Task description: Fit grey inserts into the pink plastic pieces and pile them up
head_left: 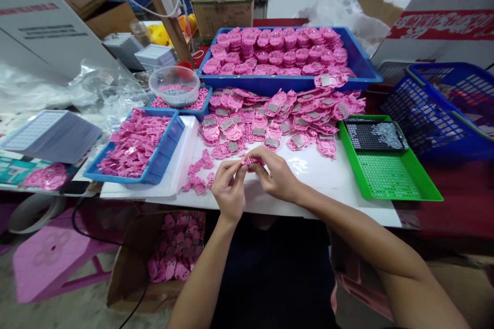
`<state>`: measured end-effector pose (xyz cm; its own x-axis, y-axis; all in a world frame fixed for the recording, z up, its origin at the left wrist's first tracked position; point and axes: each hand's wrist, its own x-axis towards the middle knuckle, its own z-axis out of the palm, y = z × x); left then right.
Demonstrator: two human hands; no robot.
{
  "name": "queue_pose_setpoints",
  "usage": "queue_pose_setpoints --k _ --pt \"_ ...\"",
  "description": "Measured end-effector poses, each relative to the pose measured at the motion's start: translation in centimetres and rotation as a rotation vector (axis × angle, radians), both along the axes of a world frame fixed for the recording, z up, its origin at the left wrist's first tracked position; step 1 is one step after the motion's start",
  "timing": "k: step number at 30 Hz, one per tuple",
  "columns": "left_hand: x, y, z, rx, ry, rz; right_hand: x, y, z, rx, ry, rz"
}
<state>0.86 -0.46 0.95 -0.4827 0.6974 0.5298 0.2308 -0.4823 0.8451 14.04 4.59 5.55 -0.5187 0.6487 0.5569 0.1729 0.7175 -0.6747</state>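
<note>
Close together over the front of the white table (278, 205), my left hand (229, 190) and my right hand (276, 174) pinch a small pink plastic part (252, 161). My fingers hide much of it. Just beyond them lies a heap of pink plastic casings (272, 131), many with a grey metal plate. Several small pink pieces (198, 172) are scattered to the left of my left hand. Further left stands a blue tray (154, 174) full of small pink plastic parts (133, 143).
A large blue tray (285, 83) of stacked pink casings stands behind the heap. At right are a green tray (432, 192) with a black perforated tray (366, 136), and a blue basket (420, 118). A clear bowl (174, 82) stands back left. Below sits a cardboard box (127, 277) of pink parts.
</note>
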Motion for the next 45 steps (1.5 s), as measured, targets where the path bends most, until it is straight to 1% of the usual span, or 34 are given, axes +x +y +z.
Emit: queue_pose_setpoints --k 4,7,12,14,16,19,23,28,33,35,37,38,40,42,44,45 --pt "0.2 0.0 0.0 -0.015 -0.088 -0.046 1.6 0.9 1.1 0.002 -0.085 0.082" --pt "0.3 -0.1 -0.1 0.023 -0.083 -0.076 2.6 1.2 1.6 -0.015 -0.133 0.14" --pt "0.3 0.1 -0.6 0.12 -0.029 -0.119 2.4 0.7 1.4 0.022 -0.107 0.09" --pt "0.3 0.1 -0.9 0.127 0.019 -0.093 2.0 0.4 1.1 0.04 -0.081 0.073" --pt "0.3 0.1 -1.1 0.131 0.076 -0.039 1.6 0.3 0.7 0.042 -0.049 0.067" --pt "0.4 0.1 -1.1 0.149 0.125 0.035 1.3 0.4 0.3 0.026 -0.013 0.093" --pt "0.4 0.0 -1.1 0.133 0.137 0.046 1.2 0.5 -0.3 0.007 0.022 0.093" --pt "0.2 -0.2 -0.9 0.068 0.059 0.008 1.2 0.6 -0.7 -0.013 0.03 0.072" --pt "0.4 -0.1 -0.5 0.038 -0.102 -0.002 1.5 1.1 0.0 -0.03 -0.019 0.101" --pt "0.5 -0.1 -0.3 0.001 -0.168 0.01 1.7 1.1 0.4 0.0 -0.071 0.136" --pt "0.6 0.0 -0.2 -0.05 -0.208 -0.017 1.9 1.1 0.6 0.048 -0.122 0.146" --pt "0.7 0.0 -0.2 -0.071 -0.218 -0.054 2.1 1.2 0.6 0.067 -0.14 0.126" --pt "0.7 0.1 -0.3 -0.11 -0.215 -0.162 2.5 2.1 0.6 0.066 -0.137 0.01" --pt "0.7 0.2 -0.5 -0.158 -0.174 -0.257 3.2 4.0 0.6 0.018 -0.102 -0.173" --pt "0.7 0.4 -0.9 -0.228 -0.101 -0.31 4.0 6.6 0.8 -0.034 -0.09 -0.375" --pt "0.6 0.5 -1.0 -0.258 -0.059 -0.332 4.5 7.9 1.0 -0.043 -0.118 -0.465"
